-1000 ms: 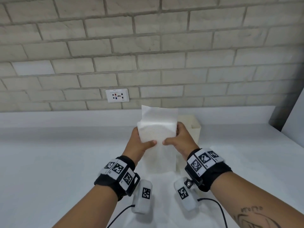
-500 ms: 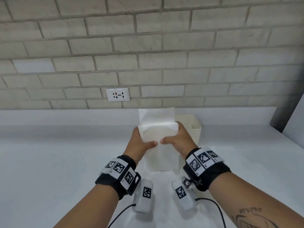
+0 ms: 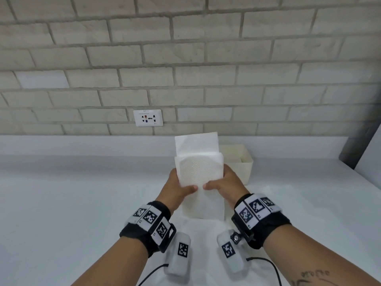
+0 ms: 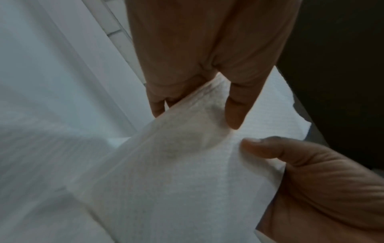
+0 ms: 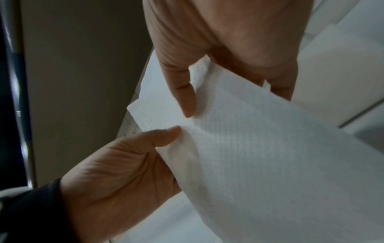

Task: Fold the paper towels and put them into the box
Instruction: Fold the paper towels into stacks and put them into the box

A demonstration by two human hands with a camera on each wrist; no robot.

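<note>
Paper towel (image 3: 199, 172) is held up off the counter (image 3: 72, 203) between both hands, its long axis running away from the person — one end hangs down toward the wrists, the far end stands up past the fingers, and the middle bulges toward the head camera as a rounded fold. The left hand (image 3: 175, 190) grips the left edge and the right hand (image 3: 225, 183) grips the right edge; both thumbs press on the near face and nearly meet at the centre line. In the left wrist view the thumb (image 4: 268, 148) lies on the sheet while the fingers (image 4: 235, 113) curl behind it, so the paper is pinched, not merely resting. The right wrist view shows the same on the other side: thumb (image 5: 164, 136) on the near face, fingers (image 5: 185, 100) on the sheet further along, the towel (image 5: 259, 148) running out between them.

The box (image 3: 245, 164) sits on the counter just beyond and to the right of the hands, partly hidden behind the towel and the right hand. What lies inside it is too small to tell.

The fold looks about half made. The coming move likely turns on that lengthwise axis — bringing the raised far end and the hanging near end together. For the later drop, the right hand is nearer the box, a short reach forward and right.
</note>
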